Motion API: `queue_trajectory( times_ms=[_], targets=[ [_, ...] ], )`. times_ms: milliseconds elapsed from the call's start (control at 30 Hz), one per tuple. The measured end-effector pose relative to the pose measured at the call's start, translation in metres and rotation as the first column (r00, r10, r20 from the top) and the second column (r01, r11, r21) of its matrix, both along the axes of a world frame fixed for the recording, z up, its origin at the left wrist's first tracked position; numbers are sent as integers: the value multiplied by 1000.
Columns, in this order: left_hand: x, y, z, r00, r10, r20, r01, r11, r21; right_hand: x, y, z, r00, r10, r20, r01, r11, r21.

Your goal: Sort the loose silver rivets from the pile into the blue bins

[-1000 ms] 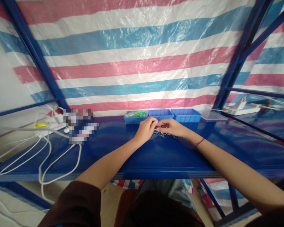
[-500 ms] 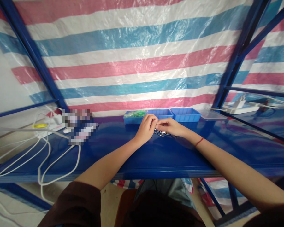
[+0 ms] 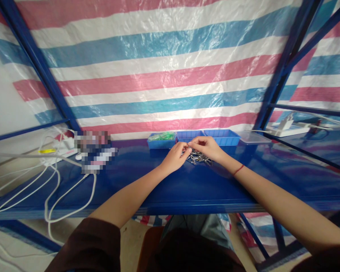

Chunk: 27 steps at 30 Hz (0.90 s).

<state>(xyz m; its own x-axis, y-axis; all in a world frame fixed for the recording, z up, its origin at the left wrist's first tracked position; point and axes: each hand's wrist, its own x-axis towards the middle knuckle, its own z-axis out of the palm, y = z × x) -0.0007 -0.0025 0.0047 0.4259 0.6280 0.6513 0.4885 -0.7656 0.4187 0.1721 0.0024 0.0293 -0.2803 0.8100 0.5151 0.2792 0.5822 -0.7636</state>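
Observation:
A small heap of thin metal pieces (image 3: pixel 200 158) lies on the blue shelf (image 3: pixel 187 185), in front of three blue trays. My left hand (image 3: pixel 177 155) rests at the heap's left edge, fingers curled and reaching into the pieces. My right hand (image 3: pixel 206 146) is lifted a little above the heap, near the middle tray (image 3: pixel 190 135), thumb and fingers pinched on a tiny piece I cannot make out. The left tray (image 3: pixel 161 140) holds green parts. The right tray (image 3: pixel 223 136) shows no contents from here.
A clear plastic lid or box (image 3: pixel 254 138) lies right of the trays. White cables (image 3: pixel 53 181) and a power strip (image 3: pixel 56 150) sit at the left, beside a blurred patch. Blue frame posts rise on both sides. A striped tarpaulin hangs behind.
My right hand has risen from the heap toward the middle tray, still pinched. My left hand has dropped slightly onto the heap's left edge; the two hands have come apart.

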Motion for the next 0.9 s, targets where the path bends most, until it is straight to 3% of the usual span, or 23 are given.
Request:
queue_trajectory(
  times_ms=[333,533,833,900],
  targets=[
    [0,8,-4,997,8,79,-2,996,-84,-2,0,-2,999,31,-37,-31,999,21],
    [1,9,-2,972,69,224,-36,988,-148,-1,2,-2,1000,0,-12,0,998,68],
    [-1,10,0,963,107,249,-81,991,-109,4,6,-2,995,2,99,-5,999,37],
    [-1,11,-1,962,115,247,-84,988,-130,10,13,-3,995,-45,86,41,998,45]
  ],
)
